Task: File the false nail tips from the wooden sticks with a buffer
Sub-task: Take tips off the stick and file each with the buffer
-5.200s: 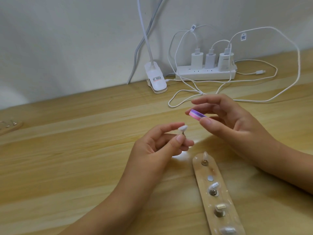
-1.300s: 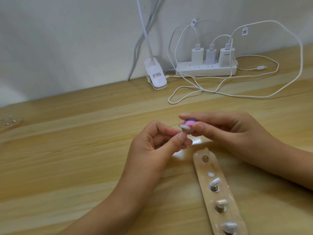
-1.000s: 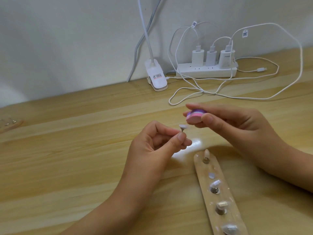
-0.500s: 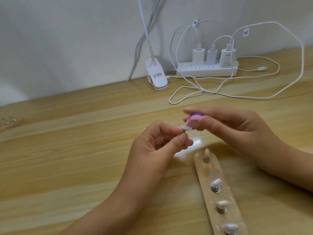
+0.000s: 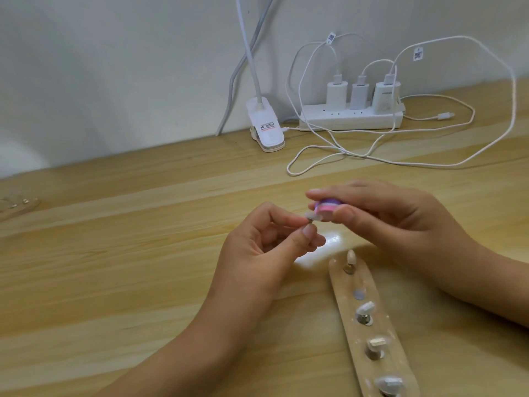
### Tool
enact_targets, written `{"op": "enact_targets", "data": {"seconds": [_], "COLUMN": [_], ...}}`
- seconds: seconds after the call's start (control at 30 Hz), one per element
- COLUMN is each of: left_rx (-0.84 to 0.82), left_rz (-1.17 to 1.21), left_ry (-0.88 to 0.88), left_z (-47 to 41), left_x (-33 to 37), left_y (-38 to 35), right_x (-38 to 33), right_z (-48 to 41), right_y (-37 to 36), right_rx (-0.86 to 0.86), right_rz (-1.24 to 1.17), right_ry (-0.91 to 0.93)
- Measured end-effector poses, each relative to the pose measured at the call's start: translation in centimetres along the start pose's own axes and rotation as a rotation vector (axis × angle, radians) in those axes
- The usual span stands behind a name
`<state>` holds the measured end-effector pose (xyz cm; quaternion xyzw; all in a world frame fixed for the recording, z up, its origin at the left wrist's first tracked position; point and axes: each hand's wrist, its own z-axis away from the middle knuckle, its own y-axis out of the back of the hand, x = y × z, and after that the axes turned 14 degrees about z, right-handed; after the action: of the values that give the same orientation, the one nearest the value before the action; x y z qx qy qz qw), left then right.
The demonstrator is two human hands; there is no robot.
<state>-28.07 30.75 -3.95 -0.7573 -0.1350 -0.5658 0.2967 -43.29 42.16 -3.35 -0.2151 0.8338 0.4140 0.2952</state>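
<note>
The left hand (image 5: 257, 250) pinches a false nail tip (image 5: 399, 216); the right hand (image 5: 392, 222) pinches the buffer (image 5: 413, 205) against it, mid-table (image 5: 114, 267).

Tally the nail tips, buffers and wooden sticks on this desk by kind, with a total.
Pale false nail tips: 5, one pinched by the left hand, four on the near stick; the far stick is too blurred to tell.
Flat wooden sticks: 2
Pink and purple buffer block: 1, in the right hand
Total: 8
</note>
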Motion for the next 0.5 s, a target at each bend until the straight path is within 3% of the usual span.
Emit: {"op": "enact_targets", "data": {"seconds": [0.5], "left_rx": [-0.007], "left_rz": [-0.002], "left_ry": [-0.012], "left_z": [0.03], "left_x": [0.00], "left_y": [0.00], "right_x": [0.28], "right_z": [-0.01], "right_y": [0.03], "right_rx": [0.009], "right_rz": [-0.013], "right_ry": [-0.008]}}
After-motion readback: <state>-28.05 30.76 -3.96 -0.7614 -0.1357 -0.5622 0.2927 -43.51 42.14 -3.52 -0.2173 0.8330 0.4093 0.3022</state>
